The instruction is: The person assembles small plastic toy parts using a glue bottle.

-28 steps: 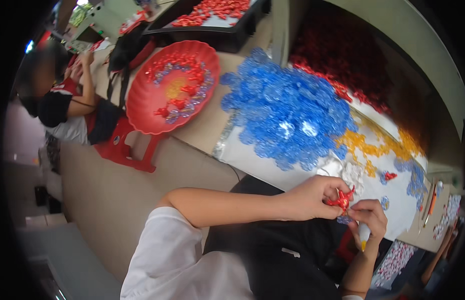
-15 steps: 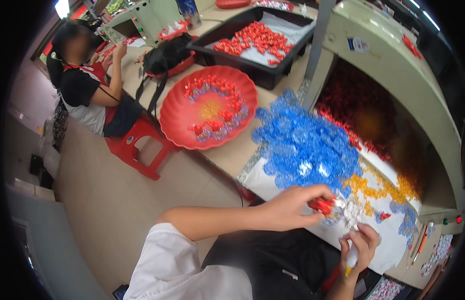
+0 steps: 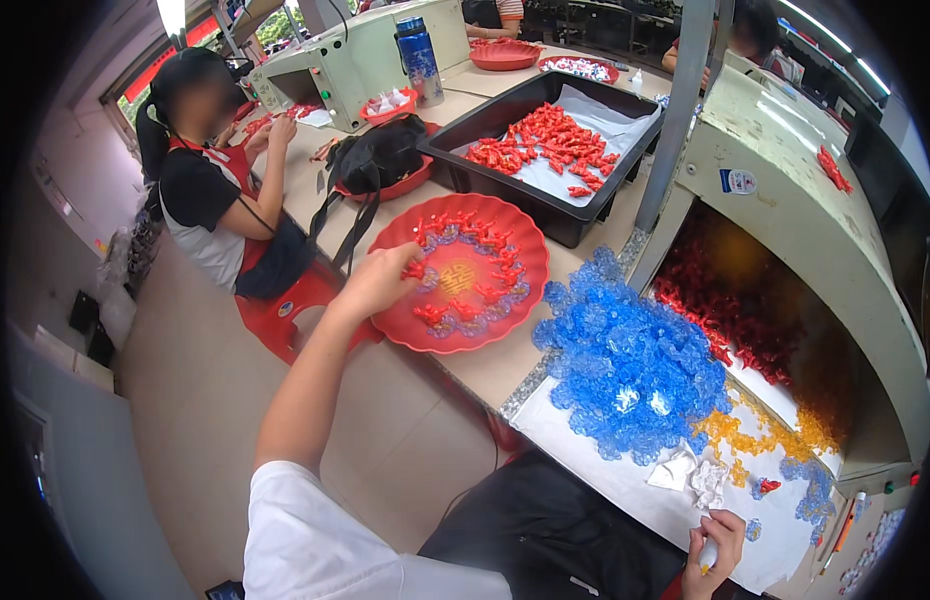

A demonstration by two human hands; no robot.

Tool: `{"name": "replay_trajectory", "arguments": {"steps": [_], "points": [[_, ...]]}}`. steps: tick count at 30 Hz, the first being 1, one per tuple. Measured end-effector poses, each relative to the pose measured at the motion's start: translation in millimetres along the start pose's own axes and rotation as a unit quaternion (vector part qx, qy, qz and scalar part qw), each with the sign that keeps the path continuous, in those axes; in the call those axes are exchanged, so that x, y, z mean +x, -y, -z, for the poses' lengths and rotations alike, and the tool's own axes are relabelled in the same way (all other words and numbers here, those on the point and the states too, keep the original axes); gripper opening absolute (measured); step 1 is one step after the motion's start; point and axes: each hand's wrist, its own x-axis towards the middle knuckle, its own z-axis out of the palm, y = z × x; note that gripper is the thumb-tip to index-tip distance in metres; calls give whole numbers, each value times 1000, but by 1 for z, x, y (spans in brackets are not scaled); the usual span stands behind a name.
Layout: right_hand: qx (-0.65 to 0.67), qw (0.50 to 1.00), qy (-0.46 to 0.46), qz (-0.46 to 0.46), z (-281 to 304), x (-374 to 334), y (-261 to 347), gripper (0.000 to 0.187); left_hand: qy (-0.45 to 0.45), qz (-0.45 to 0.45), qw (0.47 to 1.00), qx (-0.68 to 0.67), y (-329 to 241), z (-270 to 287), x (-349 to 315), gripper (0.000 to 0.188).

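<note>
My left hand [image 3: 380,283] reaches over the left rim of a round red scalloped tray [image 3: 395,320]. Its fingers pinch a small red figurine [image 3: 417,269] on a clear bluish base, held at the tray's inside edge. Similar red figurines [image 3: 507,262] on clear bases form a ring in the tray around a gold emblem. At the lower right, my right hand [image 3: 723,548] is closed around a small white glue bottle [image 3: 707,556] with a yellowish end. Just beyond that hand, crumpled white tissue [image 3: 707,484] lies on the white paper.
A large pile of clear blue pieces [image 3: 625,350] covers the paper's far part, beside amber pieces [image 3: 745,435]. A box-like machine [image 3: 815,220] holding red parts stands at right. Behind are a black bin [image 3: 545,215] of red pieces and a grey post [image 3: 675,120]. A co-worker [image 3: 215,180] sits at left.
My left hand has moved from above the white paper to the red tray, carrying the red figurine. My right hand stays near the tissue with the glue bottle. The view has shifted.
</note>
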Motion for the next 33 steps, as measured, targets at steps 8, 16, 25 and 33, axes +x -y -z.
{"name": "replay_trajectory", "arguments": {"steps": [8,16,25,33], "points": [[-27,999,14,8,-5,-4,-1,19,49,-55,996,49,-20,-16,52,27],[-8,999,18,-37,4,-8,4,17,70,-67,995,-39,-18,-29,68,31],[-10,1000,12,-22,3,-10,8,17,92,-48,993,-60,-20,-23,61,34],[50,997,-9,-61,17,-12,0,21,-76,-203,970,110,-88,20,29,43]]}}
